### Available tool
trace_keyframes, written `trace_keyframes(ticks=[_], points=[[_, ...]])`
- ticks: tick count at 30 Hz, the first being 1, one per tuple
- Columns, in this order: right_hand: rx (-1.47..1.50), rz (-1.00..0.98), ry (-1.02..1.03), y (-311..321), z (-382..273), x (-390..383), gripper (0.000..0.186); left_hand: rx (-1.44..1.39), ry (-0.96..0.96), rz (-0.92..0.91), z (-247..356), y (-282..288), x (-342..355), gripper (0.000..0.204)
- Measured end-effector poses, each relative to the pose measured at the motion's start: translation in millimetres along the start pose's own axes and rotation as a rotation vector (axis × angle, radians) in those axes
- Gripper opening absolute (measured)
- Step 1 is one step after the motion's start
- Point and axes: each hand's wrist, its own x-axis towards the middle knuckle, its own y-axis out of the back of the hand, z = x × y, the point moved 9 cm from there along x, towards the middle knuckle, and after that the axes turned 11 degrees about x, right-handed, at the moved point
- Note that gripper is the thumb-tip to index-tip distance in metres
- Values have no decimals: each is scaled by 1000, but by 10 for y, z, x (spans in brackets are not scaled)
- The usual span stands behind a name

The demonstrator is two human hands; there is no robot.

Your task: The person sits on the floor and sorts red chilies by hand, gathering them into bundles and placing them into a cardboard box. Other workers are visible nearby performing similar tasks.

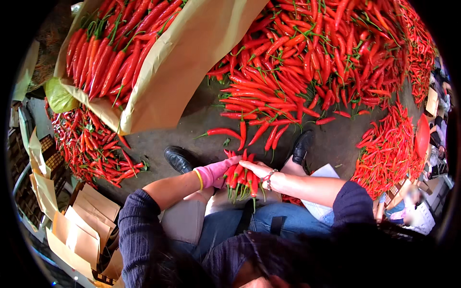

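Observation:
In front of my lap, my left hand [215, 170], in a pink glove with a yellow cuff, grips a bunch of red chillies [241, 179]. My right hand [255, 171], bare with a bracelet at the wrist, is closed on the same bunch from the other side. The chillies' green stems hang toward my body, while a few tips poke up beyond my fingers. My fingertips are partly hidden by the bunch. Just beyond it, several loose chillies [220, 132] lie on the dark floor [158, 139].
A paper-lined load of chillies [110, 57] fills the upper left. Chilli piles lie ahead [317, 53], left [91, 144] and right [384, 153]. Paper sheets [86, 225] stand in crates at left. My black shoes [176, 158] flank the bunch. A co-worker's arm [379, 206] shows at right.

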Motion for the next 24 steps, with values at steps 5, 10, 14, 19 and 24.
trace_keyframes(ticks=[5,10,14,19,24], points=[[-42,-93,-56,-3,-65,54,38,-94,28,175,316,-247,-392,52],[-180,-169,-149,-7,-188,14,46,-229,101,21,163,-268,-266,54],[-107,-233,-184,-59,-139,-97,40,-267,98,5,195,-395,-259,56],[-129,-315,173,-169,-372,-326,42,-389,-25,-128,134,-563,-311,51],[-89,-247,182,-195,-429,-335,32,-282,-49,-113,107,-428,-162,51]])
